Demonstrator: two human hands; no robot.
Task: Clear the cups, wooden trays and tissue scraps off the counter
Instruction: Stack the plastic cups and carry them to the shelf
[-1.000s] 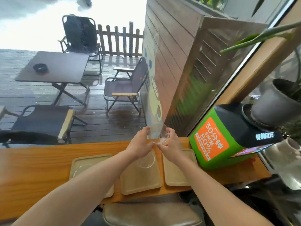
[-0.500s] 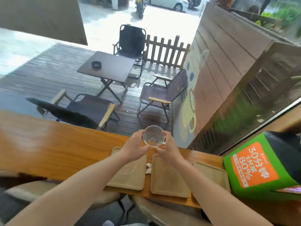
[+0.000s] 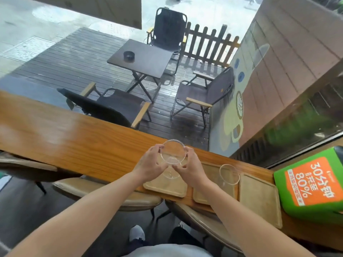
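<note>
My left hand [image 3: 149,165] and my right hand [image 3: 191,166] together hold a clear glass cup [image 3: 173,153] above the wooden counter [image 3: 74,143]. Below it, a second clear cup [image 3: 171,174] appears to stand on the left wooden tray [image 3: 167,188], partly hidden by my fingers. Another clear cup [image 3: 229,174] stands on the middle wooden tray [image 3: 209,197]. A third tray [image 3: 259,197] lies to the right with nothing on it. No tissue scraps are in view now.
A green and orange box [image 3: 311,184] sits on the counter at the right end. Padded stools [image 3: 111,193] stand below the counter's near edge. Beyond the window are a deck, a dark table [image 3: 141,58] and folding chairs.
The view has swung left and down. My hands have lowered the held cup closer to the left tray. The cup on the middle tray has come into view.
</note>
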